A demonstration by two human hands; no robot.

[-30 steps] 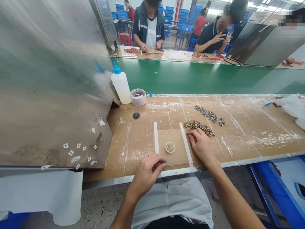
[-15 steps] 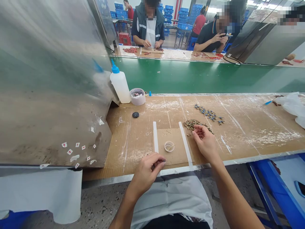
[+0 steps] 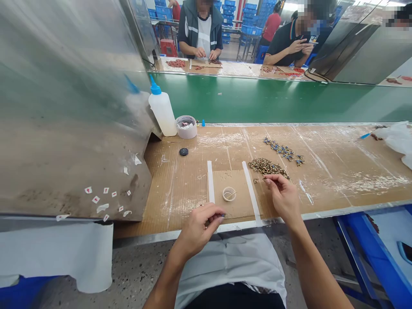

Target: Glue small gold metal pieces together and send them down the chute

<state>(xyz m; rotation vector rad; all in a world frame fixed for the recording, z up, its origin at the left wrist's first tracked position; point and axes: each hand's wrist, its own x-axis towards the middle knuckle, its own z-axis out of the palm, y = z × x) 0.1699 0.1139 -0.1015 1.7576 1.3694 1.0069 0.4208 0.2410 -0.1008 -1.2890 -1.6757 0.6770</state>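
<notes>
left grip pinches a bluish piece; right grip nips a tiny bit, the pile just beyond; a loose pinch could drop it there.

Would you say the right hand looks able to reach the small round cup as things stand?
Probably yes: only a flat tape strip shows between the right hand and the cup.

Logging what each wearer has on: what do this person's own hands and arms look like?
The left hand and right hand are both ungloved, with no ring to be seen. The forearms show no sleeve, watch or bracelet.
</notes>
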